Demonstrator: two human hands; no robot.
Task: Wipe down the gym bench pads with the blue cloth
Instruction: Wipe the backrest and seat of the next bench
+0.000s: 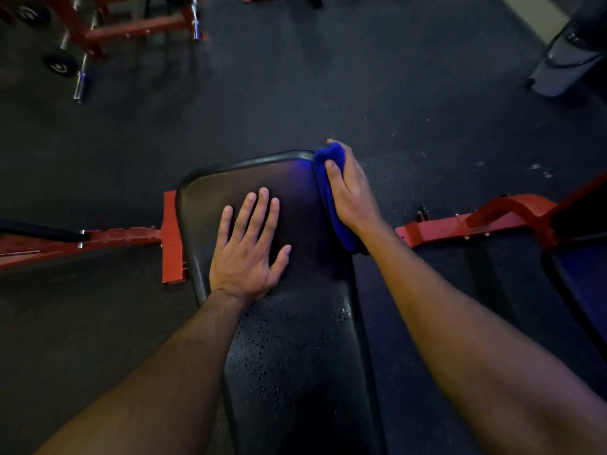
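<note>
A black bench pad runs from the bottom of the view up to its rounded far end at the centre. Droplets speckle its near half. My left hand lies flat on the pad, fingers straight and spread. My right hand grips the blue cloth, which is bunched against the pad's right side edge near the far corner. The cloth hangs down along that edge, and my palm hides part of it.
The bench's red frame sticks out left and right under the pad. Another dark pad sits at the right edge. A red rack with barbells stands far left, and a grey machine base far right on the dark rubber floor.
</note>
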